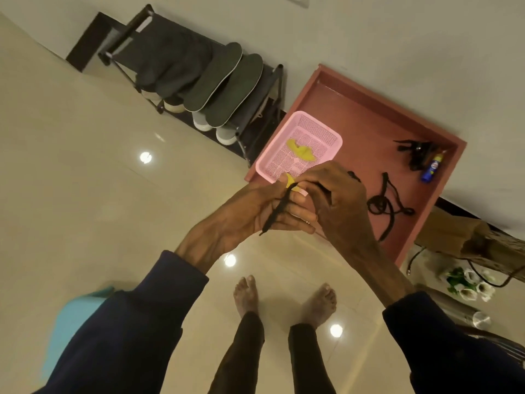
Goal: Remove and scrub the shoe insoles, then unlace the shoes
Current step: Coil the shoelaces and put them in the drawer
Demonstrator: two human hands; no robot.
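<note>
A black shoelace (277,211) runs across the fingers of my left hand (255,214), its tip hanging below the palm. My right hand (338,200) is curled against the left fingers and grips the lace's other part. Both hands hover above the floor at the near edge of a pink mesh basket (272,157). Another black lace (382,204) lies coiled on the reddish table (355,120). Two dark insoles (227,83) lean on top of a black shoe rack (159,52). Pale shoes (224,135) sit on the rack's lower shelf.
A yellow cloth (301,152) lies in the pink basket. A blue bottle (431,167) and a dark bundle (417,152) rest at the table's right side. A light blue object (74,317) is at lower left. White flowers (468,282) and a metal tumbler (480,319) sit at right. My bare feet (284,297) stand on the glossy tiles.
</note>
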